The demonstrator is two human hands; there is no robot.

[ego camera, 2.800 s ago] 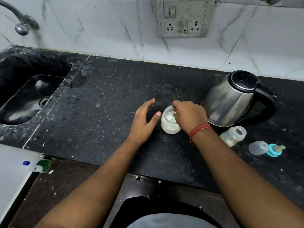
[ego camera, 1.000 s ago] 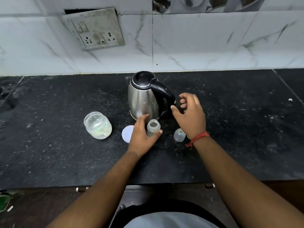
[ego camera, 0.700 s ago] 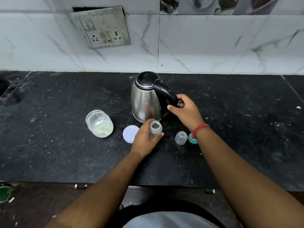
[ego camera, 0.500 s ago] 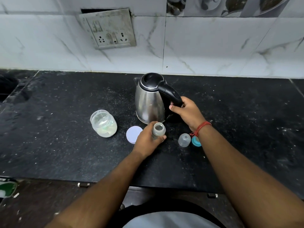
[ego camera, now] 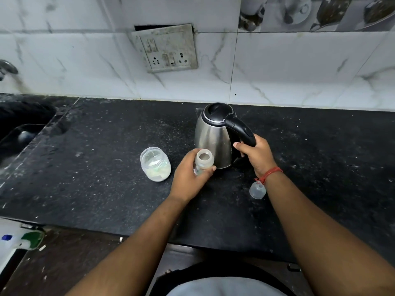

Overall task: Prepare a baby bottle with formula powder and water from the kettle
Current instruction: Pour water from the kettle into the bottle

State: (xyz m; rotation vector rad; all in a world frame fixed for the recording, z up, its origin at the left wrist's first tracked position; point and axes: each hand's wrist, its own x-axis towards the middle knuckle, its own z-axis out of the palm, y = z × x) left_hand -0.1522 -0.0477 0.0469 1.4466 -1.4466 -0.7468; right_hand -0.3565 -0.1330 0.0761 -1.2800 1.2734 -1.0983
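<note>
Gripping steel kettle (ego camera: 213, 142) w/ right hand (ego camera: 257, 155); left hand (ego camera: 189, 178) round bottle (ego camera: 203, 162).

Bottle cap (ego camera: 257, 190) partly behind wrist

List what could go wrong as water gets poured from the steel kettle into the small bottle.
1. The small clear baby bottle has a narrow mouth and the left hand wraps it just below the rim, so spilled water could hit the fingers.
2. The open clear formula jar stands close on the left and may catch splashes.
3. The right hand grips the stainless steel kettle low on its black handle, so tilting may wobble.
</note>
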